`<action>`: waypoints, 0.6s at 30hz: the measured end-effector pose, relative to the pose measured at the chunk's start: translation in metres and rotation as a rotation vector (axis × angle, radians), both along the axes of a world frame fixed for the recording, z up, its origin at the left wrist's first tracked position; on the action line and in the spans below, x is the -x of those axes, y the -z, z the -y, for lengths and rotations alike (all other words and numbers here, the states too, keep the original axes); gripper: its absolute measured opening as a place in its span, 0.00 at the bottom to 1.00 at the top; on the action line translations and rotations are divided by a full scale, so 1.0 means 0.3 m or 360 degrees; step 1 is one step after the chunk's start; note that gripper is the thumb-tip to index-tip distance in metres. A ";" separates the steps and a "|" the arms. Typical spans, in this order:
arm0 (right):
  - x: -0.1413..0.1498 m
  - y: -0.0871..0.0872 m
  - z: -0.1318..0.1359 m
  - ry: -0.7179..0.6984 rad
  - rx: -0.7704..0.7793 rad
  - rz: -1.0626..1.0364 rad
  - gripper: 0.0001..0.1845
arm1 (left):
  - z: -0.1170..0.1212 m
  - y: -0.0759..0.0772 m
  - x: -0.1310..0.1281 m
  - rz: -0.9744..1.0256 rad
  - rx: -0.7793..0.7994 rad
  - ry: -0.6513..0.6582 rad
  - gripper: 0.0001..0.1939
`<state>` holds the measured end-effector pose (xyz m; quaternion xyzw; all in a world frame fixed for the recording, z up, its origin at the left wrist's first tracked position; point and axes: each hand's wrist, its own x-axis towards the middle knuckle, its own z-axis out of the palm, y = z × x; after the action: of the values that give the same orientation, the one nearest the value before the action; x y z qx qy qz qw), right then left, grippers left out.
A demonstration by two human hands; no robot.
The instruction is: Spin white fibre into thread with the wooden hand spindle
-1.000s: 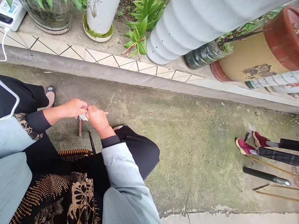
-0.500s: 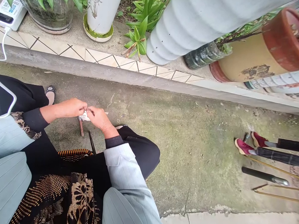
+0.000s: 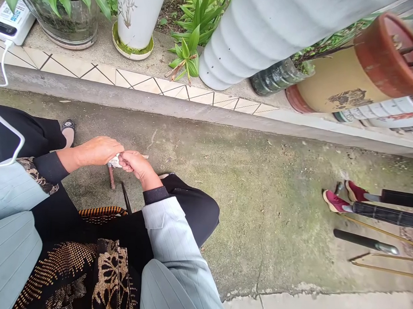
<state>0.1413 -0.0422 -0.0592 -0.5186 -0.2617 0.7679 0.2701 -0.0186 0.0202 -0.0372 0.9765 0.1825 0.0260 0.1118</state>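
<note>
Fingers on both hands are curled in close together, pinching a crumpled white scrap between them, though I can't tell if it's tissue, paper or cloth. The left hand comes in from one side and the right hand from the other, with only a narrow gap between them, and the scrap sits right in that gap. Just below the fingers, a short reddish-brown stick pokes out from under the scrap, and a pale tip shows just past the right hand, but it's hard to say if they're connected. A thin dark rod sits a bit lower, near an orange-and-black woven edge. Mossy concrete lies under and around the fingers. Up ahead of them are a curb and a row of plant pots, including a big white ribbed pot. Well off to the right of the fingers, another person's red shoes are on the concrete beside a dark tube.
</note>
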 end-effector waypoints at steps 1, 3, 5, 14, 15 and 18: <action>0.003 0.001 0.001 0.0017 0.0016 -0.0044 0.03 | 0.001 0.001 -0.001 0.0035 -0.0064 0.0026 0.07; 0.010 0.004 0.001 0.0067 0.0057 -0.0127 0.05 | 0.003 0.006 -0.006 0.0099 -0.0185 0.0055 0.07; 0.018 0.008 0.000 0.0132 0.0141 -0.0221 0.07 | 0.005 0.015 -0.013 0.0157 -0.0283 0.0045 0.07; 0.036 0.017 0.012 0.0255 0.0406 -0.0447 0.08 | 0.002 0.038 -0.037 0.0147 -0.0222 -0.0102 0.08; 0.033 0.015 0.013 0.0291 0.0385 -0.0465 0.07 | -0.003 0.036 -0.037 0.0127 -0.0154 -0.0165 0.08; 0.017 0.007 0.018 0.0419 0.0236 -0.0548 0.05 | -0.024 0.026 -0.031 0.0137 0.0198 -0.0447 0.11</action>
<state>0.1363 -0.0476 -0.0612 -0.4281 -0.0846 0.8203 0.3698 -0.0093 0.0274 -0.0451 0.9306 0.3135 0.0717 0.1751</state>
